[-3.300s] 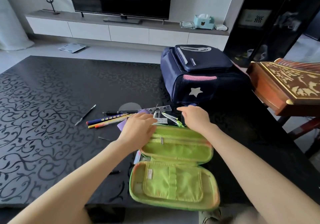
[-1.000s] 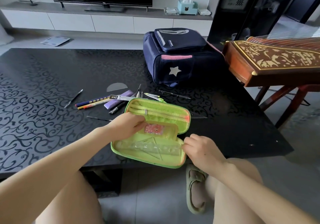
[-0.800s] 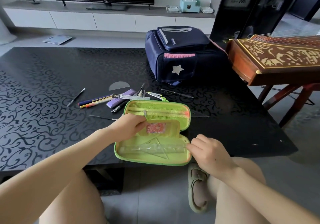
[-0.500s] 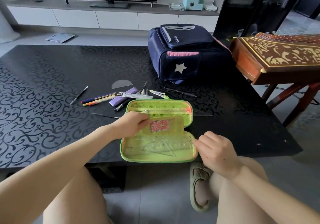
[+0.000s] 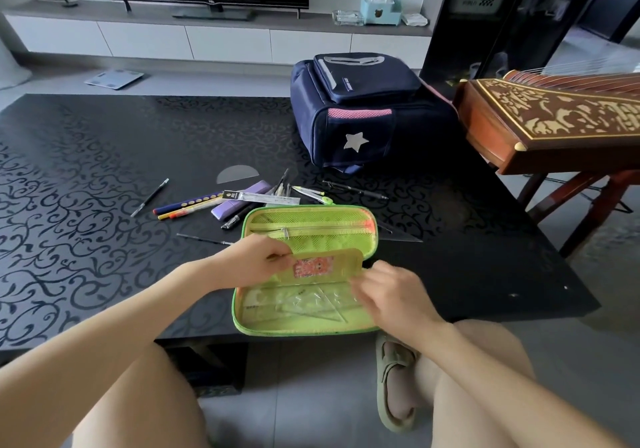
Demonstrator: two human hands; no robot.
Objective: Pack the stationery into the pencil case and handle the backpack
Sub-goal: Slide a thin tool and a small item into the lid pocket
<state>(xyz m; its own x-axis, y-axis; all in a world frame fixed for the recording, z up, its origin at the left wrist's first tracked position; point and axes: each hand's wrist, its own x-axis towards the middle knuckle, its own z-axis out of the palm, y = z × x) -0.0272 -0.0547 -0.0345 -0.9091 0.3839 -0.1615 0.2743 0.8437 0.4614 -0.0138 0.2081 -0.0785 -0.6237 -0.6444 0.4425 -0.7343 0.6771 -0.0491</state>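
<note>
Slid in from the right rim over clear rulers [image 5: 301, 309] already inside the open pencil case [image 5: 311, 231] at the near edge of the table [image 5: 104, 170], right hand [image 5: 391, 297] blurred, grip untellable, left hand [image 5: 254, 262] pinching the flap [image 5: 341, 257], pens [image 5: 190, 203] and backpack [image 5: 356, 112] untouched.

open green pencil case [image 5: 311, 236], loose pens [image 5: 188, 204] beyond, navy backpack [image 5: 353, 115] farther back

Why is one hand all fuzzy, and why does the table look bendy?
Head view: the right hand is smeared by motion blur over the pencil case; the left hand looks sharper. Head view: the wide-angle lens bends the edges of the table.
</note>
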